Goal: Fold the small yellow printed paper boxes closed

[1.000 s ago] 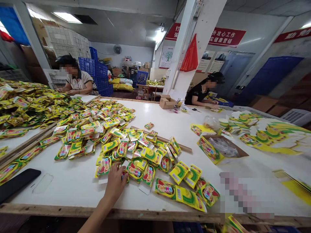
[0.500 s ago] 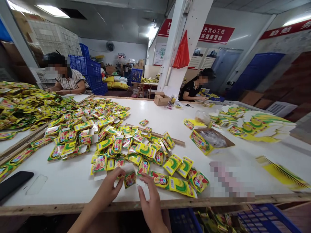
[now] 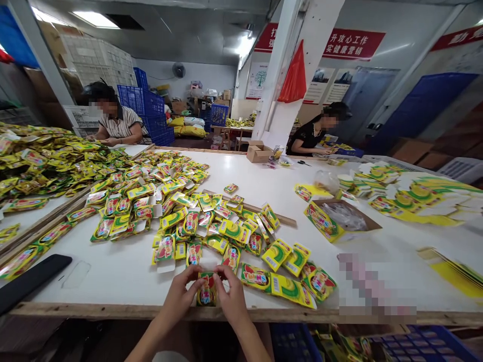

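Note:
Near the front edge of the table, a small yellow-green-red candy box (image 3: 207, 291) stands upright between my two hands. My left hand (image 3: 184, 291) is closed on its left side, with thumb and fingers at the upper corner. On the other side my right hand (image 3: 229, 291) pinches the top right corner. The box's top edge is partly covered by my fingers. Just beyond lies a spread heap of similar small boxes (image 3: 188, 221), some with white flaps standing out. A row of boxes (image 3: 256, 279) lies to the right of my right hand.
A dark phone (image 3: 37, 279) lies at the left. Wooden strips (image 3: 49, 223) divide off a big pile of sachets (image 3: 45, 166). To the right are an open carton with plastic (image 3: 339, 221) and flat yellow cartons (image 3: 418, 196). Blue crates (image 3: 422, 347) stand below the edge. Two people sit across the table.
Both hands have come together around the box, which had its white flap raised and now shows its printed front upright. The view has shifted slightly left.

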{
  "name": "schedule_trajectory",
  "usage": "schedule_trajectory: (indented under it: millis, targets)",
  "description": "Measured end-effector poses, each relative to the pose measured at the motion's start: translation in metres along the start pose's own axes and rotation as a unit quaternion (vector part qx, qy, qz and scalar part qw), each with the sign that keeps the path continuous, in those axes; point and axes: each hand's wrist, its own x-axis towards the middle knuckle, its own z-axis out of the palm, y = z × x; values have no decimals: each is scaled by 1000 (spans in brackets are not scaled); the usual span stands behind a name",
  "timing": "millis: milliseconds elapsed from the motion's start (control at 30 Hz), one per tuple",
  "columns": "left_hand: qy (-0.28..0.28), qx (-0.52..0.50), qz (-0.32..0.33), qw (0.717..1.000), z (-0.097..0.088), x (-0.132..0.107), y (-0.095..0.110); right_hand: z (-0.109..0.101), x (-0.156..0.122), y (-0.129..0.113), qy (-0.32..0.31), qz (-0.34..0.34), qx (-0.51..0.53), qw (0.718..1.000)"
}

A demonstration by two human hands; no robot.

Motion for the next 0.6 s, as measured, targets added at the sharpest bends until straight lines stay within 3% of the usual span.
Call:
schedule_trajectory:
  millis: [233, 433, 600]
  targets:
    - [92, -39, -3, 995, 12, -4, -8, 4, 13, 3, 26, 6, 30, 999]
    - [69, -52, -35, 996, 9, -9, -2, 2, 6, 4, 29, 14, 17, 999]
    - [63, -21, 5, 998, 5, -5, 4, 2, 4, 3, 19, -22, 17, 999]
